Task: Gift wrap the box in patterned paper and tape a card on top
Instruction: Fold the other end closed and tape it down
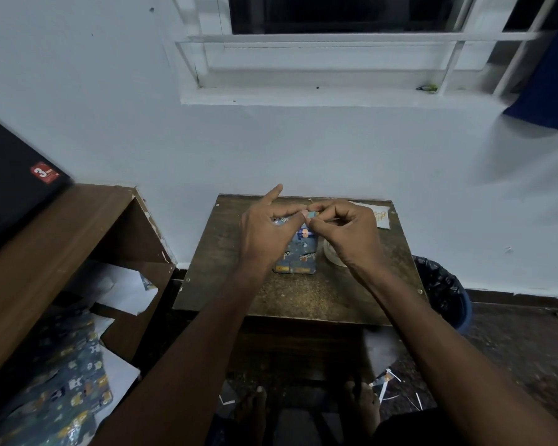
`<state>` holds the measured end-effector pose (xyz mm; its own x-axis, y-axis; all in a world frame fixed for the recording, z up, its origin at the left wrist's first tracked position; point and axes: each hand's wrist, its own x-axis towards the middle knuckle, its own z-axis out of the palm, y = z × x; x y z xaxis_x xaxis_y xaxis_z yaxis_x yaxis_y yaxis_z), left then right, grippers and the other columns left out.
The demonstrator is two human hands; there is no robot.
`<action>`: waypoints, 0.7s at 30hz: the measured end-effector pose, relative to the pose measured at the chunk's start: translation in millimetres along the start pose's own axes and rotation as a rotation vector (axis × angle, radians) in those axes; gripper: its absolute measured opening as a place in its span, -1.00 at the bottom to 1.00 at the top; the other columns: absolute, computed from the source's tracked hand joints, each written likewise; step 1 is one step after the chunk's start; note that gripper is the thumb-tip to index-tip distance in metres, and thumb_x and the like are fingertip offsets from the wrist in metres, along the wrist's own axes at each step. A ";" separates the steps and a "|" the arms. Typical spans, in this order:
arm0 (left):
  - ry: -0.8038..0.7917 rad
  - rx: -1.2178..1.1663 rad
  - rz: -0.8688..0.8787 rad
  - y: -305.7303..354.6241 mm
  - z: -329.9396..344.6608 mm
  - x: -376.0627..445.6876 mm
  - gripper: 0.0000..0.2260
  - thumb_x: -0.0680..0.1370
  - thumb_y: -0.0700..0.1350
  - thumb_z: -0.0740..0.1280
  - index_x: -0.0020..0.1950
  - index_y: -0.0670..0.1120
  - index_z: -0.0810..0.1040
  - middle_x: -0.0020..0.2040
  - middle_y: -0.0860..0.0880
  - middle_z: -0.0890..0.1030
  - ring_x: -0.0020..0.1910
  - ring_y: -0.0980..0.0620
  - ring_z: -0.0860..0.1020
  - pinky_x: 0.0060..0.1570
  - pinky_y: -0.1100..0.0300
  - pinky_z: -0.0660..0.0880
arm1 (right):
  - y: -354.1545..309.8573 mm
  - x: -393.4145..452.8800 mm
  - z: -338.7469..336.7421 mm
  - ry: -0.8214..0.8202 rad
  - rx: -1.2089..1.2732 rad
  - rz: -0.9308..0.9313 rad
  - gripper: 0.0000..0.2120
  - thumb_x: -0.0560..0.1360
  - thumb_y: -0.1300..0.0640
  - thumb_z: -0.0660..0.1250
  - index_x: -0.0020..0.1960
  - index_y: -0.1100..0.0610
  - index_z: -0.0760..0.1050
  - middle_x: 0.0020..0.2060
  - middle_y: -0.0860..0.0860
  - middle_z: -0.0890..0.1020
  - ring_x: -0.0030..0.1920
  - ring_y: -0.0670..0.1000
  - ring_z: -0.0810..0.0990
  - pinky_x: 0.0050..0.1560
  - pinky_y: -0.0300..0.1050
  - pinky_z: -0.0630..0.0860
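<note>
A small wooden table stands against the white wall; right of it sits a bin (black-lined), left a brown shelf unit.

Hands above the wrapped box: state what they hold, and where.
Left hand and right hand pinch a small pale strip, apparently tape, one at each end.

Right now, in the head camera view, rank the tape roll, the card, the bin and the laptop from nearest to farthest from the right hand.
From the right hand:
1. Tape roll, on the table just under the hand.
2. Card, at the table's far right corner.
3. Bin, on the floor right of the table.
4. Laptop, on the desk far left.
</note>
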<state>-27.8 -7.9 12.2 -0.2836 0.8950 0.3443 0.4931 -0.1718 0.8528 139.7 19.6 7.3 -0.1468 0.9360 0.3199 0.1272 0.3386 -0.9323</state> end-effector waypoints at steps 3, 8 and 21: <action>0.012 0.012 -0.029 -1.7 3.1 1.9 -0.83 0.52 -0.03 0.54 0.11 0.10 0.79 0.39 -0.02 0.63 0.41 0.08 0.54 0.39 -0.12 0.51 | -1.4 -1.0 0.7 -0.005 0.023 0.001 -0.89 0.46 0.29 0.56 -0.23 0.21 0.70 -0.10 0.04 0.75 0.07 -0.05 0.72 0.08 -0.02 0.66; 0.134 0.218 0.151 9.3 9.9 4.7 -0.75 0.51 -0.16 0.41 0.10 0.09 0.76 0.19 0.08 0.72 0.22 0.05 0.62 0.31 -0.14 0.50 | 1.3 -0.6 -9.5 -0.020 0.208 0.127 -0.87 0.63 0.28 0.39 0.00 0.32 0.69 -0.01 0.11 0.77 -0.03 0.09 0.74 -0.03 -0.18 0.64; -0.374 -0.034 -0.009 35.1 18.0 39.9 -0.59 0.69 -0.35 0.12 0.40 -0.08 0.61 0.06 0.04 0.76 -0.05 0.13 0.71 -0.08 0.25 0.61 | 23.2 4.2 -55.7 -0.123 -0.562 0.084 -0.90 0.50 0.22 0.48 -0.06 0.04 0.72 -0.14 -0.11 0.73 -0.10 -0.08 0.68 -0.15 -0.19 0.58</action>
<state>-7.0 29.2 48.8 0.0356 0.9840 0.1747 0.4627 -0.1712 0.8699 196.7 36.8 -3.7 -0.2220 0.9553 0.1952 0.6399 0.2938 -0.7101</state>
